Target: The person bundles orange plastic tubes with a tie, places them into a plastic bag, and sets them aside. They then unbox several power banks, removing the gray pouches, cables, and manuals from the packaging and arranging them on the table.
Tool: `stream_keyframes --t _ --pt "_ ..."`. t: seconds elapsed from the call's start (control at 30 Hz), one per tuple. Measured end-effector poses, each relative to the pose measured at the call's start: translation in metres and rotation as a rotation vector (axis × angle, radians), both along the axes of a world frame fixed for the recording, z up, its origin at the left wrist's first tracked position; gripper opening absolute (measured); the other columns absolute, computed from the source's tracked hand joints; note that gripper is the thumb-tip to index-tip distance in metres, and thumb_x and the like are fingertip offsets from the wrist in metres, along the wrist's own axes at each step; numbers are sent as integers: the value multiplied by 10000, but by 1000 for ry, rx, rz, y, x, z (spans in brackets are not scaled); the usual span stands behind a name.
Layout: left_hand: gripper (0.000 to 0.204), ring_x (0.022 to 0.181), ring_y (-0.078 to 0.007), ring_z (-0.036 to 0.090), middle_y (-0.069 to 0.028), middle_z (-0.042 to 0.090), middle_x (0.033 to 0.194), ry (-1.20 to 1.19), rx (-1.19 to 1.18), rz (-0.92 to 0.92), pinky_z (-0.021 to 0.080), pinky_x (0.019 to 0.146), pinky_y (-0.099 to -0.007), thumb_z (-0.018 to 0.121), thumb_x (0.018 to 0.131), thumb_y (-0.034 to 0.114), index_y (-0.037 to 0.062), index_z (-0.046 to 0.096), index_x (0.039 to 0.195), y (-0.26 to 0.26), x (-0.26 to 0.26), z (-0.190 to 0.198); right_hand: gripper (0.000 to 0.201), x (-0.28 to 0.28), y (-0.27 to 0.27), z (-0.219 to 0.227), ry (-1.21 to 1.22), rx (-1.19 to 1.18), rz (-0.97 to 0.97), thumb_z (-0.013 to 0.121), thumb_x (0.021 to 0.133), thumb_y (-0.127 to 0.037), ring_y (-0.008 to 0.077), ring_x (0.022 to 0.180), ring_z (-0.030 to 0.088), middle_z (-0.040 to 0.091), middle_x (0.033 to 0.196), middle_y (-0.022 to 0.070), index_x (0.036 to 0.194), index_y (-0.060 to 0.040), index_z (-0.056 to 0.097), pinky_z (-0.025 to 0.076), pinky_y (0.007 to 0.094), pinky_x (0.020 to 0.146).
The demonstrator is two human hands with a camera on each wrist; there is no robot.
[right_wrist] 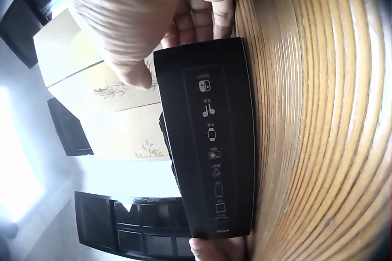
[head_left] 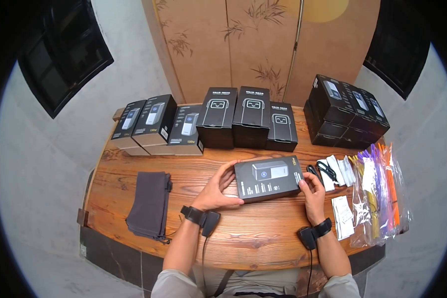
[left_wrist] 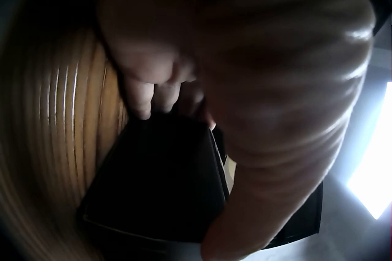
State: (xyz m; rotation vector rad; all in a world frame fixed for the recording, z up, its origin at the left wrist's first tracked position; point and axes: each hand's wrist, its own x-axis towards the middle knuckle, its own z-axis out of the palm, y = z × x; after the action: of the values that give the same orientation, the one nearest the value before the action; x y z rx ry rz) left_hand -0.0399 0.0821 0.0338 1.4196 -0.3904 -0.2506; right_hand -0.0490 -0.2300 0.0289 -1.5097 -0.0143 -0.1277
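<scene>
A black box [head_left: 268, 178] with a picture of a silver device and "130W" lettering lies flat in front of the person, tilted slightly in the head view. The left hand [head_left: 219, 188] grips its left end, thumb at the near corner and fingers along the far side. At the opposite end the right hand [head_left: 313, 194] holds the right edge, its thumb [right_wrist: 136, 74] over the top. A row of white icons shows on the box's long side [right_wrist: 211, 145] in the right wrist view. Dark shadow fills the box end [left_wrist: 159, 181] in the left wrist view.
More black boxes [head_left: 151, 121] stand at the back left, robot-face boxes [head_left: 252, 111] in the middle, stacked boxes [head_left: 347, 111] at the back right. A dark cloth pouch [head_left: 148, 203] lies left; cables [head_left: 327, 171], paper leaflets [head_left: 341, 217] and bagged coloured strips [head_left: 381, 193] lie right.
</scene>
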Motion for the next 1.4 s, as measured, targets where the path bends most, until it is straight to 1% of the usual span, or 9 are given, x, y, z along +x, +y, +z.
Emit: stream_keyframes --t 0.1,0.2,0.3,0.5,0.73,0.9,1.0,1.13,1.4 --pt "1171 1455 -251 257 -116 254 1562 -13 30 23 221 1213 -385 930 518 37 91 291 1498 -2 0 3 328 -1 3 3 -22 12 9 706 887 -94 138 1002 589 600 1090 96 1164 26 577 510 247 867" --pt "1140 1432 -249 295 -103 278 1534 -149 69 58 253 1203 -395 935 526 79 91 322 1487 -1 2 -1 356 -2 4 5 -15 15 15 717 871 -74 141 1014 591 601 1101 101 1180 33 576 514 246 869" --pt "1118 1419 -246 311 -94 289 1514 -164 129 78 270 1197 -403 933 533 100 90 338 1480 0 1 -1 358 -2 4 7 -2 23 22 720 864 -63 142 1017 591 603 1108 104 1180 35 585 518 245 865" --pt "1143 1421 -251 301 -87 295 1505 -101 119 58 257 1202 -404 929 534 121 98 311 1495 -1 0 -1 329 0 2 6 23 70 21 722 858 -60 130 997 589 624 1078 84 1158 17 615 505 241 854" --pt "1178 1425 -255 286 -93 274 1500 -167 190 61 260 1201 -410 932 532 136 118 285 1517 0 1 0 292 4 -5 3 90 132 33 710 865 -56 96 930 575 634 1018 48 1141 -5 628 489 223 807" --pt "1183 1418 -255 284 -87 271 1483 -218 229 73 280 1190 -423 935 530 143 138 289 1521 0 1 -1 193 2 -1 7 67 84 32 700 880 -59 76 863 571 628 966 16 1056 -22 630 484 215 793" --pt "1160 1417 -277 291 -116 293 1464 -223 220 70 259 1201 -416 929 562 196 101 281 1520 0 0 1 112 4 -4 1 75 56 44 684 899 -71 58 823 566 626 921 -6 989 -42 624 470 204 770" --pt "1162 1416 -280 300 -116 291 1474 -191 203 63 276 1195 -419 934 559 181 107 284 1519 1 -1 3 52 6 -10 -2 102 61 85 654 931 -98 37 798 553 620 865 -26 947 -60 622 445 191 744" --pt "1123 1413 -281 314 -113 304 1476 -164 202 62 292 1188 -432 935 566 150 98 316 1502 1 -2 7 116 6 -13 1 114 95 111 606 970 -136 19 739 495 605 827 -50 896 -54 641 402 184 689"
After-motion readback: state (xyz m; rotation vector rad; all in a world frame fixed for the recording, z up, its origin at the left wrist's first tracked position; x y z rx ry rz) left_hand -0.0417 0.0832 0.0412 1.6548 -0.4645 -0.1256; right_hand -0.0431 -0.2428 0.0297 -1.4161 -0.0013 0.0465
